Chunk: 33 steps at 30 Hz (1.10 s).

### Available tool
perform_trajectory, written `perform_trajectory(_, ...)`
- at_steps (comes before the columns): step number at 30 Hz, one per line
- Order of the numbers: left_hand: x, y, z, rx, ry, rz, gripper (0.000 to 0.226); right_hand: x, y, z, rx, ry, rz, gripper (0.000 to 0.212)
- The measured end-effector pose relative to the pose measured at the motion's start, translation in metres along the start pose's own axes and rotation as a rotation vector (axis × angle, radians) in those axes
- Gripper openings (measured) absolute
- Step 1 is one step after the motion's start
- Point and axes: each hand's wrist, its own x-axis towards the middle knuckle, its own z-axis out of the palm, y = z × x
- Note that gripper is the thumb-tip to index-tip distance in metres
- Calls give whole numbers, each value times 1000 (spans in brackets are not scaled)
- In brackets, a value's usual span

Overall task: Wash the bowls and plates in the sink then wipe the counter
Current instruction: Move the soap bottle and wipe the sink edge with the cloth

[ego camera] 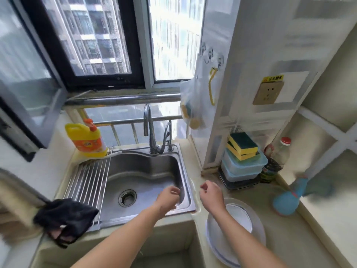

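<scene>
The steel sink (pixel 143 171) holds no dishes, only its round drain (pixel 127 197). A stack of white plates with a bowl on top (pixel 239 225) sits on the beige counter (pixel 286 238) to the right of the sink. My left hand (pixel 168 197) hovers over the sink's right side, fingers loosely curled, holding nothing. My right hand (pixel 210 194) hangs above the far edge of the plates, fingers curled in, empty as far as the blurred view shows. The faucet (pixel 149 130) stands behind the sink with no water running.
A roll-up drying rack (pixel 88 180) covers the sink's left part, with a black cloth (pixel 65 219) on its front end. A yellow detergent bottle (pixel 86 138), sponges (pixel 242 146) on plastic boxes (pixel 241 169), an oil bottle (pixel 274 161) and a blue spray bottle (pixel 287 200) stand around.
</scene>
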Motion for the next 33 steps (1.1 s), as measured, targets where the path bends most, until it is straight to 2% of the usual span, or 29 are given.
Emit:
perform_trajectory(7, 19, -55, -135, 3, 180, -69, 32, 13, -98, 117, 3, -237, -73, 20)
perform_trajectory(11, 34, -69, -210, 48, 292, -85, 30, 24, -161, 172, 24, -320, -148, 21)
perform_trajectory(15, 48, -74, -269, 71, 339, -109, 31, 39, -216, 214, 15, -383, -212, 21)
perform_trajectory(19, 69, -79, -301, 47, 379, -132, 28, 61, -246, 249, -32, -441, -251, 21)
perform_trajectory(24, 106, -81, -326, 3, 417, -175, 30, 113, -271, 284, -56, -433, -307, 19)
perform_trajectory(27, 129, -83, -336, 4, 468, -187, 31, 148, -287, 306, -76, -401, -327, 29)
perform_trajectory(31, 154, -92, -350, -4, 504, -227, 30, 182, -306, 330, -208, -316, -504, 40)
perform_trajectory(33, 162, -92, -355, -38, 523, -238, 33, 194, -312, 339, -291, -337, -554, 50)
